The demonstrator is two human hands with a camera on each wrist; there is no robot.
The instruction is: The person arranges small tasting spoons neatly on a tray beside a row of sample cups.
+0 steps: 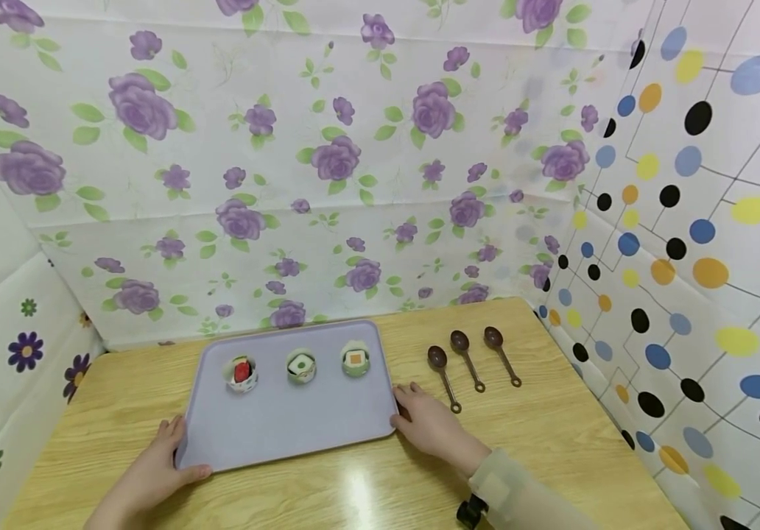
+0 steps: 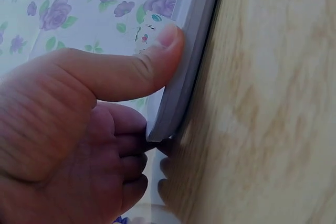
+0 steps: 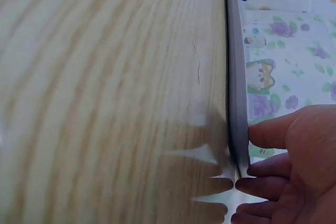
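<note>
A pale lilac tray (image 1: 287, 427) lies on the wooden table. My left hand (image 1: 157, 467) holds its near left corner, the thumb along the front edge and the fingers by the left side. At the near right corner my right hand (image 1: 429, 423) grips the tray, thumb on the front and fingers along the right side. Three small patterned cups stand in a row on it: a left cup (image 1: 242, 384) with a red piece, a middle cup (image 1: 301, 377) with a white piece and green dot, and a right cup (image 1: 356, 364) with a white piece bearing an orange square.
Right of the tray lie three dark brown spoons: a near spoon (image 1: 445, 377), a middle spoon (image 1: 468, 361) and a far spoon (image 1: 502, 356). The table (image 1: 274, 493) backs onto a flowered sheet (image 1: 327, 243). A dotted sheet (image 1: 658, 309) borders the right side.
</note>
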